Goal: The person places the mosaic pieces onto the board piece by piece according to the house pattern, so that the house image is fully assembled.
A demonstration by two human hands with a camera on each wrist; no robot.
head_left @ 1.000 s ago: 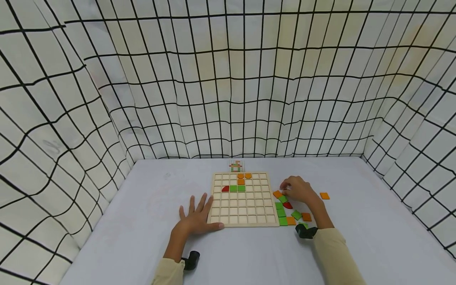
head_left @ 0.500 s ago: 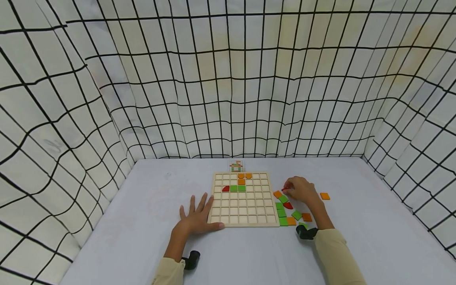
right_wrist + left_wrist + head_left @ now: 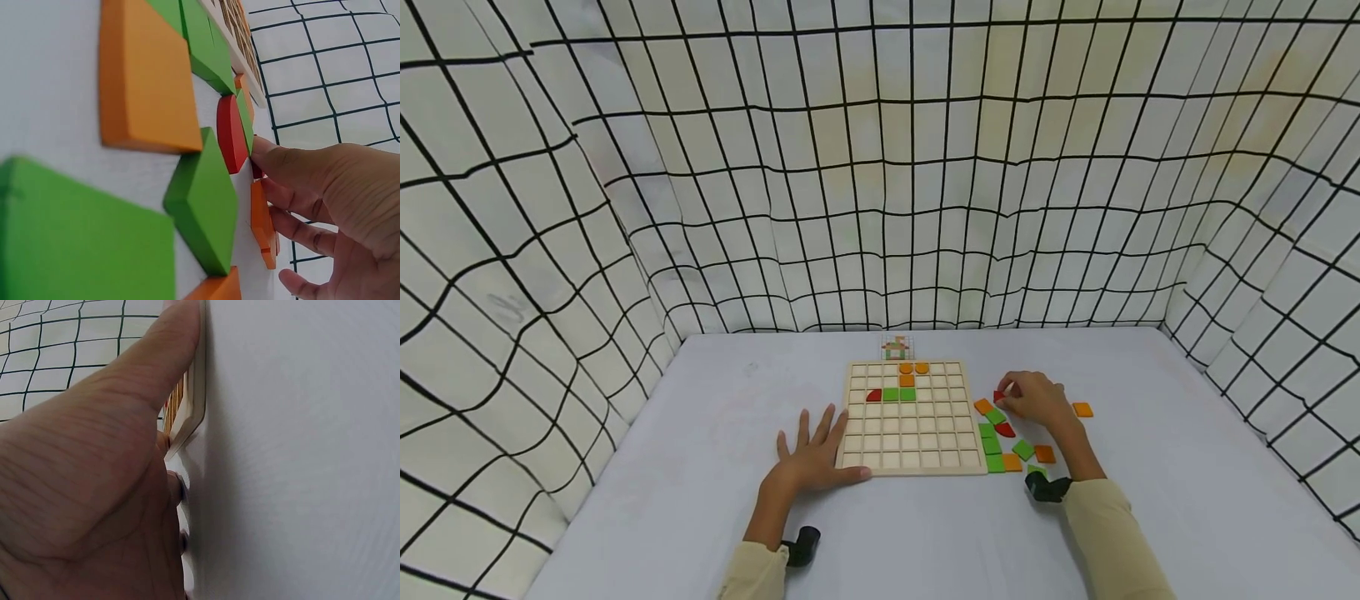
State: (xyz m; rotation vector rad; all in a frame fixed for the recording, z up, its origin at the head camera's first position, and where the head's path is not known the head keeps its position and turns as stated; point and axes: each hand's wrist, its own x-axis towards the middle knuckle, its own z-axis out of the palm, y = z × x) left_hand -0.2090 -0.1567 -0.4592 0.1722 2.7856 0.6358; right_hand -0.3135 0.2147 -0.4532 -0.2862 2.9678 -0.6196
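Note:
A pale wooden grid board (image 3: 910, 446) lies on the white table, split into small square cells. In its upper part sit two orange round tiles (image 3: 914, 368), an orange square tile (image 3: 907, 381), two green tiles (image 3: 898, 394) and a red quarter-round tile (image 3: 874, 396). My left hand (image 3: 811, 462) is spread at the board's lower left corner, its thumb along the front edge. Right of the board, my right hand (image 3: 1033, 398) pinches a small red tile (image 3: 999, 397) between thumb and finger; the fingers cover part of it. Orange tiles (image 3: 261, 215) lie beside those fingers in the right wrist view.
Several loose green tiles (image 3: 990, 442), orange tiles (image 3: 1044, 454) and another red tile (image 3: 1005, 430) lie along the board's right side. One orange tile (image 3: 1082, 409) is farther right. A small pattern card (image 3: 897, 347) stands behind the board. Black-lined white netting (image 3: 925, 250) encloses the table.
My right hand has taken hold of a red tile, which now shows at its fingertips, left of the hand. The left hand keeps its place on the board's corner.

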